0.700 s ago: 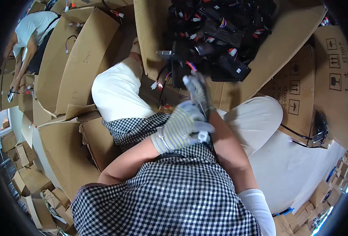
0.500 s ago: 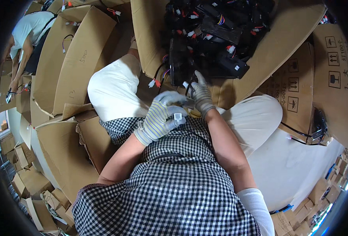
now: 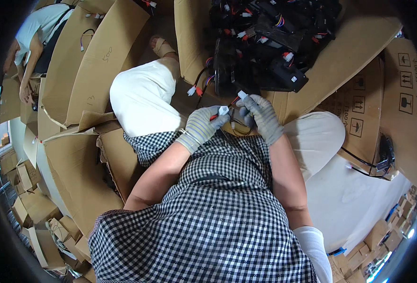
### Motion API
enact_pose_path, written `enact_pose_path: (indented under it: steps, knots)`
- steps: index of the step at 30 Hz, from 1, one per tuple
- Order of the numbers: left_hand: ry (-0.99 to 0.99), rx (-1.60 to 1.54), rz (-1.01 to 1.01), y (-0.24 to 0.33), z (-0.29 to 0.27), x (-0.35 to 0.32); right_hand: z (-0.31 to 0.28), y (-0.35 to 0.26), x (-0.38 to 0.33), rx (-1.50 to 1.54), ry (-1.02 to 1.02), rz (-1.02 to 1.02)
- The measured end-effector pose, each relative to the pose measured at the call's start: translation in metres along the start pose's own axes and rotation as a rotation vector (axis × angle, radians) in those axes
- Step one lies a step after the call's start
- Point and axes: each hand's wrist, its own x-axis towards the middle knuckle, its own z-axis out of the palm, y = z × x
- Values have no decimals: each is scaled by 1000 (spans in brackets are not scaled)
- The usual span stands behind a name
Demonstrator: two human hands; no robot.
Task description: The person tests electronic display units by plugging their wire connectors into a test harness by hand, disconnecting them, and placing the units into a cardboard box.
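Observation:
Both hands wear striped knit gloves and meet above my lap. My left hand is closed on a white plug connector, with a bit of red wire beside it. My right hand pinches a second white connector, which has red and dark wires. The two connectors are apart. Thin wires hang between the hands; what they lead to is partly hidden. Just beyond, black plastic modules with coloured leads are heaped in an open carton.
Cartons stand to my left, one with its flaps raised. A printed carton stands at the right, with a black cabled part against it. At the far left another person bends over boxes. My legs flank the work.
My right hand has come back from the heap's edge toward my left hand, holding a connector. My left hand's connector has tilted and moved up. The whole view has shifted slightly.

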Motion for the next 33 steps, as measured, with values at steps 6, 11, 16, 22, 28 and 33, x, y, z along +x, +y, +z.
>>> enact_pose_path:
  steps: [6, 11, 16, 22, 28, 33]
  knots:
    - [-47, 93, 35, -6, 2, 4, 12, 12, -24, -100, -127, -77]
    - [-249, 364, 111, -6, 0, 3, 3, 2, -22, -1013, -9, -325]
    - [-696, 764, 214, 18, -3, 4, -7, -5, -23, -1441, -541, -148]
    - [-662, 743, 332, 5, -1, 4, -2, 4, -20, -1518, -543, -306]
    - [-584, 573, 395, -11, 1, 1, 4, -5, -19, -1487, -589, -266]
    - [-599, 534, 340, -3, 0, 3, 1, 0, -18, -1459, -550, -266]
